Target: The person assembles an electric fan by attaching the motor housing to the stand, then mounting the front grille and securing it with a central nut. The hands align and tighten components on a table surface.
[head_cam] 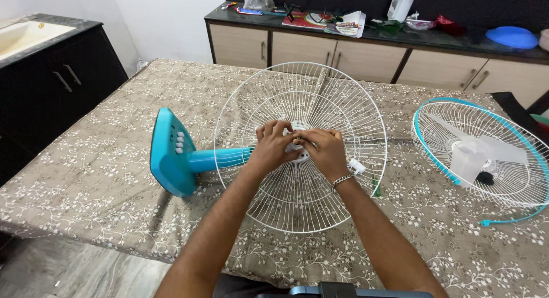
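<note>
Both hands meet at the centre of the rear grille (300,146), which sits on a fan lying on its side on the table (103,178). The left hand (273,144) and the right hand (323,151) have their fingertips bent inward and closed together on the white hub (298,146) in the middle of the wires. The hub is small and mostly covered by the fingers, so I cannot tell if it is a nut or a cap.

To do this step well, I think the grip must stay on the hub only, not on the thin wires, because they bend easily. One hand should steady the grille while the other turns, and the turning should be straight on the axis so that the thread does not cross. The fan rests only on the base (170,151) and the stem (220,158), so it may roll; pressing lightly down helps.

The front grille (452,112) with the blade (477,155) lies apart to the right, with a loose teal ring (512,219) around it.
</note>
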